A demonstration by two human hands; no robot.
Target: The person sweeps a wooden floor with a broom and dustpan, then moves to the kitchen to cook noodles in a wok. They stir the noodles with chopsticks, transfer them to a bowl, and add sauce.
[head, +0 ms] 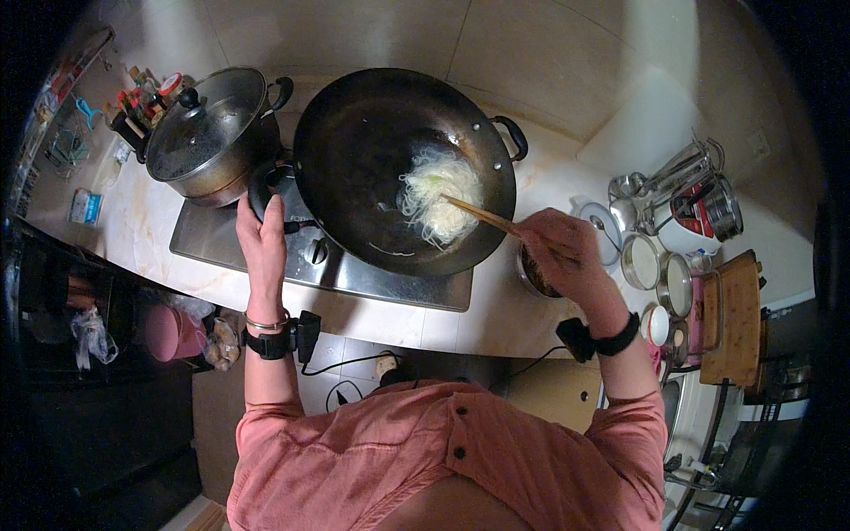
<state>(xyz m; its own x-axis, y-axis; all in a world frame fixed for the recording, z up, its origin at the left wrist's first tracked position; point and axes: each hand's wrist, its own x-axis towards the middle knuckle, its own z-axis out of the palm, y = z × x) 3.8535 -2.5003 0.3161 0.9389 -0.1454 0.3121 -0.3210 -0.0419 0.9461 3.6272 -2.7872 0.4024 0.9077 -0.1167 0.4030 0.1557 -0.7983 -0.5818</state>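
Observation:
A large dark wok [358,172] sits on the steel gas stove [385,292], tilted a little in view. Its black handle [260,182] is in the grip of my left hand [263,229]. White thin noodles [445,199] lie in a heap toward the wok's right side, with a bit of pale green in them. My right hand [561,255] holds wooden chopsticks [481,214], whose tips reach into the noodles. One stray strand rests apart on the wok's near wall. Partly hidden under my right hand is a bowl [531,272] with dark contents.
A lidded steel pot [222,143] stands left of the wok, near seasoning bottles [143,103]. On the right counter are a plate with a spoon [601,229], round containers [641,262], a utensil holder [687,219] and a wooden cutting board [734,318]. Cables hang from both wrist devices.

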